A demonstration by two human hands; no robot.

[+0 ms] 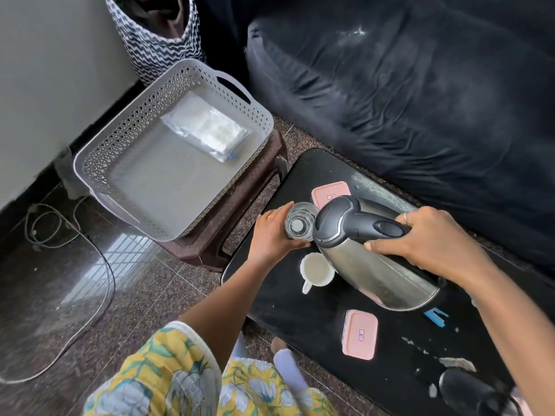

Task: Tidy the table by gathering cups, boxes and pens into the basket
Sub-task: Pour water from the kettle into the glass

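The right hand [429,238] has fingers and thumb wrapped round the black plastic handle of a kettle [369,271], a rounded brushed-steel body with a domed black lid, tipped over toward its spout end. Right at that spout end the left hand [274,232] curls round a clear, smooth-walled glass [300,226], its thick round bottom showing from above. Whether it stands on the glossy black table [300,310] I cannot tell. Just below the kettle's spout sits a white ceramic mug [316,270]. A flat rectangular box with a pink lid [329,193] peeps out beyond the kettle's lid, and a second pink-lidded box [359,334] lies nearer than the kettle's base. Left of the kettle, well apart, the grey plastic basket [129,121], its walls pierced in a lattice, rests on a brown stool [240,199] and holds a crinkly clear packet [207,127].
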